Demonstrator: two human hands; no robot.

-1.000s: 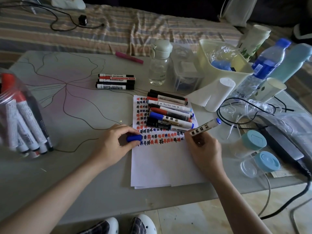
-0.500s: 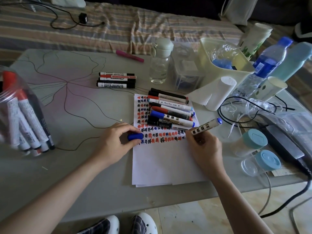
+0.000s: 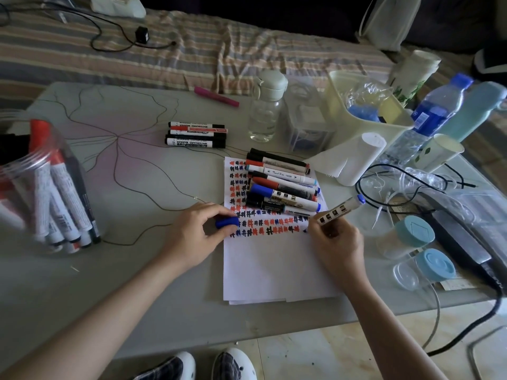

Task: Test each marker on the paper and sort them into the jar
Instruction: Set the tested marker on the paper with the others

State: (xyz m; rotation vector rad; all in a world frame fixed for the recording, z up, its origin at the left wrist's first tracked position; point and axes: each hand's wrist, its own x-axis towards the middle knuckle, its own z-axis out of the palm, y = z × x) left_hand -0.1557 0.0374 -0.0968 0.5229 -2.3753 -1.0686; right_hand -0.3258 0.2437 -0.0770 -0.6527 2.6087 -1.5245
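- On the table (image 3: 153,292), in front of us, lies the paper (image 3: 274,270); its upper part is filled with rows of small red, black and blue marks, its lower part is blank
- Our right hand (image 3: 338,246) grips a marker (image 3: 340,211) with a white barrel and a blue end; the tip is down at the right end of the lowest row of marks, the barrel slanting up and to the right
- Our left hand (image 3: 196,233) rests at the paper's left edge; thumb and fingers pinch a blue cap (image 3: 227,222) over the marks
- At the top of the paper we see a pile of markers (image 3: 282,185), red, black and blue, lying across the sheet
- Far left stands the jar (image 3: 35,171), clear, with several markers upright inside; it is blurred at the frame edge
- Beyond the paper, apart from the pile, four more markers (image 3: 196,135) lie side by side; a pink pen (image 3: 216,96) lies near the table's far edge
- To the right we see a tissue roll (image 3: 354,160), a bottle (image 3: 436,111), a cream bin (image 3: 365,124) and two blue-lidded pots (image 3: 419,248)
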